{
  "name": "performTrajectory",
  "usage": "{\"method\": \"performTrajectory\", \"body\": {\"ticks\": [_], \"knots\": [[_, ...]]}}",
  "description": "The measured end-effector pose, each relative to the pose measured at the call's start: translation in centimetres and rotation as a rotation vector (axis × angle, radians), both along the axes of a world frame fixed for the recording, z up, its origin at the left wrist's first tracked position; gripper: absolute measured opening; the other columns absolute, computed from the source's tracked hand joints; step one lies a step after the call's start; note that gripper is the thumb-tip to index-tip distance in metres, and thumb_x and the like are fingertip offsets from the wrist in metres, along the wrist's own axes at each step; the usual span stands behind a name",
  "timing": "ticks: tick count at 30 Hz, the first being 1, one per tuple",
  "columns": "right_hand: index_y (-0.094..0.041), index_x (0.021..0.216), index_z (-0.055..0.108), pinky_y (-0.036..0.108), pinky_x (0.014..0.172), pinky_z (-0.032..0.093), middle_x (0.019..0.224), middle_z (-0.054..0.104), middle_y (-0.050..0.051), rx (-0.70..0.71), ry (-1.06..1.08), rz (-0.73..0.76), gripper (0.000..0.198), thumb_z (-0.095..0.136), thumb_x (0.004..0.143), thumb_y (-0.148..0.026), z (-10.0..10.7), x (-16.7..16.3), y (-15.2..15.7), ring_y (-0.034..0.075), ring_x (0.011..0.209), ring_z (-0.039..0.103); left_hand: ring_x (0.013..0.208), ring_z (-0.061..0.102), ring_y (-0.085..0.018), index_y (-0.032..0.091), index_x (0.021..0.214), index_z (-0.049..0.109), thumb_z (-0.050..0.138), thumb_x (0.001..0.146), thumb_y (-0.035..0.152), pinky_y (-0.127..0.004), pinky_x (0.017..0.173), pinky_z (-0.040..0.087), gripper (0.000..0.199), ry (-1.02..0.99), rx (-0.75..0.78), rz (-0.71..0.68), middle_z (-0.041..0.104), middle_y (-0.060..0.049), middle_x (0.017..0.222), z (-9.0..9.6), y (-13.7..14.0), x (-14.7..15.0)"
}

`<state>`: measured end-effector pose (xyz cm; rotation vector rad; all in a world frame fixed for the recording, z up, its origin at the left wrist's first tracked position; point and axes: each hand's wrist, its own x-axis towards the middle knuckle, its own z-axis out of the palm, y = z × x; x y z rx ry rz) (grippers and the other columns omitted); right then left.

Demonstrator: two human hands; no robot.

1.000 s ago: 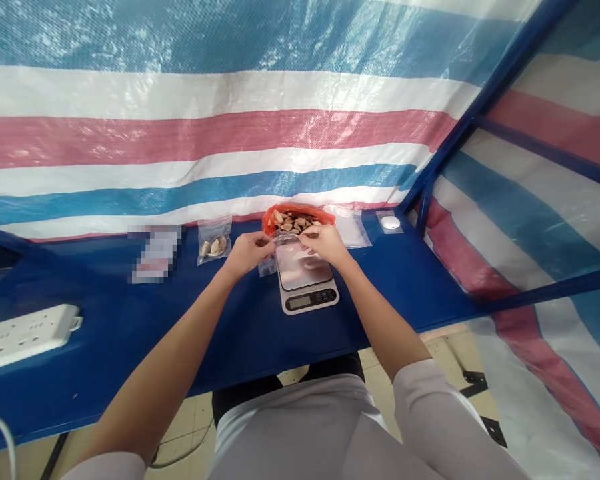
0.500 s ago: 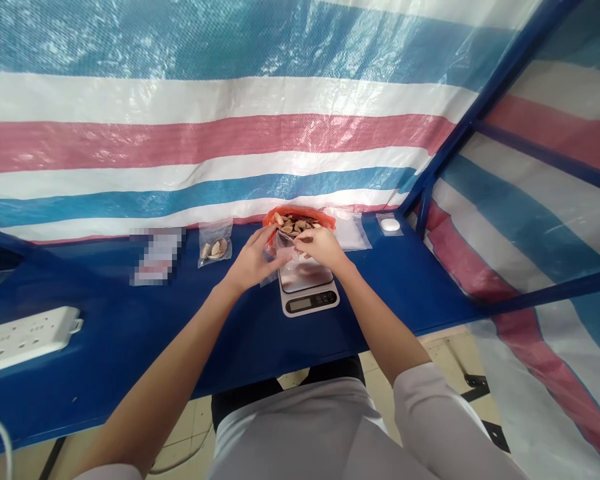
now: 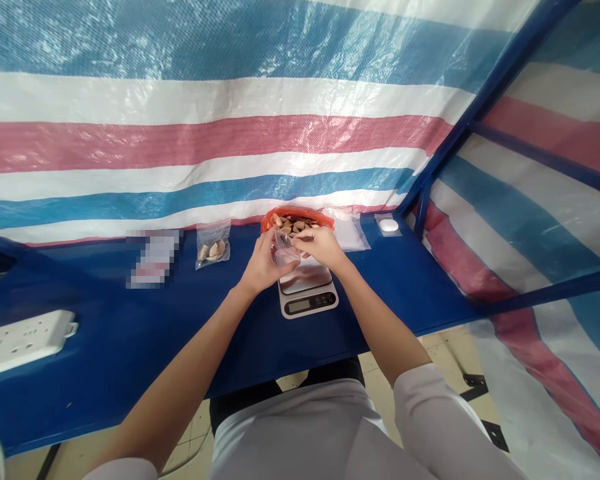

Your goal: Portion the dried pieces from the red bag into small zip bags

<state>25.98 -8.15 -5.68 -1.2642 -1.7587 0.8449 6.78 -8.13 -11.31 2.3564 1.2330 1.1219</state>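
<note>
A small clear plastic bag point(image 3: 286, 251) is held between my two hands above a white kitchen scale point(image 3: 310, 303). My left hand point(image 3: 266, 265) is closed around the bag's left side, thumb toward the front. Fingers of my right hand point(image 3: 321, 245) pinch at the bag's right edge near its mouth. Just behind the hands, an orange-red bag point(image 3: 325, 217) lies open, full of brown and pale slices point(image 3: 297, 224) that look dried. The scale's metal plate is partly covered by the hands and bag. I cannot make out whether the small bag contains anything.
To the left lies a clear bag with pale pieces point(image 3: 214, 251), beside a blurred-out packet point(image 3: 155, 257). Flat clear bags point(image 3: 350, 232) and a white rounded object point(image 3: 389, 225) are at right. A white power strip point(image 3: 27, 341) rests on the blue table point(image 3: 145, 333).
My left hand has moved right and closed in on the clear bag, which now stands more opened out between the hands. The right hand stays nearly in place.
</note>
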Motion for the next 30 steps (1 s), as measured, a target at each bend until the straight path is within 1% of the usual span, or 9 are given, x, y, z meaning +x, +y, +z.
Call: {"method": "performTrajectory", "body": {"ticks": [3, 5, 8, 12, 17, 20, 24, 26, 30], "knots": [[-0.021, 0.077, 0.08, 0.029, 0.062, 0.057, 0.062, 0.07, 0.0, 0.014, 0.007, 0.005, 0.012, 0.071, 0.083, -0.023, -0.2, 0.0, 0.2, 0.016, 0.059, 0.068, 0.136, 0.044, -0.041, 0.019, 0.158, 0.013, 0.081, 0.066, 0.064, -0.059, 0.11, 0.039, 0.123, 0.014, 0.016, 0.008, 0.041, -0.023, 0.151, -0.5, 0.0, 0.5], [-0.021, 0.076, 0.08, 0.029, 0.064, 0.057, 0.063, 0.071, 0.0, 0.029, 0.019, 0.009, 0.012, 0.07, 0.083, -0.023, -0.3, 0.0, 0.2, 0.017, 0.062, 0.069, 0.137, 0.043, -0.042, 0.019, 0.158, 0.011, 0.081, 0.064, 0.066, -0.059, 0.109, 0.039, 0.127, 0.011, 0.024, 0.035, 0.041, -0.024, 0.151, -0.7, 0.0, 1.0], [-0.021, 0.075, 0.079, 0.029, 0.064, 0.058, 0.065, 0.072, 0.0, 0.034, 0.036, 0.008, 0.012, 0.071, 0.083, -0.023, -0.4, 0.0, 0.3, 0.017, 0.065, 0.069, 0.134, 0.047, -0.039, 0.019, 0.157, 0.015, 0.08, 0.069, 0.059, -0.057, 0.108, 0.041, 0.116, -0.003, 0.056, 0.074, 0.046, -0.021, 0.147, -0.8, 0.1, 1.5], [-0.02, 0.075, 0.079, 0.027, 0.061, 0.057, 0.066, 0.072, 0.001, -0.01, 0.055, 0.029, 0.014, 0.07, 0.084, -0.028, -0.6, 0.3, 0.4, 0.016, 0.063, 0.07, 0.118, 0.058, -0.032, 0.018, 0.149, 0.033, 0.074, 0.076, 0.044, -0.05, 0.1, 0.049, 0.087, -0.054, 0.116, 0.115, 0.061, -0.015, 0.128, -0.3, 0.1, 1.6], [-0.019, 0.069, 0.076, 0.025, 0.061, 0.054, 0.064, 0.071, 0.001, 0.005, -0.023, 0.024, 0.02, 0.068, 0.085, -0.027, -0.7, 1.0, 0.7, 0.015, 0.065, 0.068, 0.111, 0.063, -0.026, 0.021, 0.14, 0.047, 0.067, 0.08, 0.037, -0.043, 0.099, 0.052, 0.065, -0.084, 0.069, 0.105, 0.067, -0.008, 0.115, 0.5, -0.2, 1.0], [-0.02, 0.069, 0.076, 0.027, 0.069, 0.054, 0.071, 0.074, 0.001, 0.08, -0.061, 0.007, 0.02, 0.066, 0.085, -0.026, -0.4, 1.4, 0.6, 0.017, 0.075, 0.069, 0.113, 0.063, -0.026, 0.02, 0.139, 0.049, 0.067, 0.08, 0.04, -0.042, 0.1, 0.052, 0.065, -0.079, 0.022, 0.085, 0.067, -0.009, 0.118, 0.8, -0.3, 0.8], [-0.023, 0.085, 0.08, 0.03, 0.084, 0.053, 0.092, 0.077, 0.001, 0.189, -0.045, -0.007, 0.015, 0.066, 0.088, -0.028, 0.6, 1.3, 0.1, 0.019, 0.09, 0.07, 0.12, 0.061, -0.03, 0.02, 0.139, 0.051, 0.071, 0.077, 0.046, -0.044, 0.101, 0.052, 0.07, -0.046, -0.037, 0.069, 0.065, -0.012, 0.126, 0.9, -0.3, 1.0], [-0.025, 0.088, 0.08, 0.03, 0.084, 0.051, 0.093, 0.077, 0.001, 0.221, -0.085, 0.012, 0.015, 0.066, 0.089, -0.028, 1.2, 0.9, -0.3, 0.019, 0.09, 0.069, 0.121, 0.06, -0.032, 0.018, 0.14, 0.05, 0.072, 0.076, 0.047, -0.046, 0.101, 0.053, 0.074, -0.039, -0.05, 0.071, 0.065, -0.013, 0.127, 0.8, -0.3, 1.2], [-0.025, 0.087, 0.081, 0.029, 0.073, 0.046, 0.079, 0.074, 0.001, 0.228, -0.279, 0.05, 0.013, 0.069, 0.088, -0.03, 2.0, -0.3, -0.9, 0.018, 0.078, 0.064, 0.122, 0.059, -0.035, 0.018, 0.141, 0.049, 0.074, 0.075, 0.046, -0.051, 0.103, 0.05, 0.076, -0.024, -0.033, 0.071, 0.063, -0.015, 0.13, 0.6, -0.1, 1.6]]}}
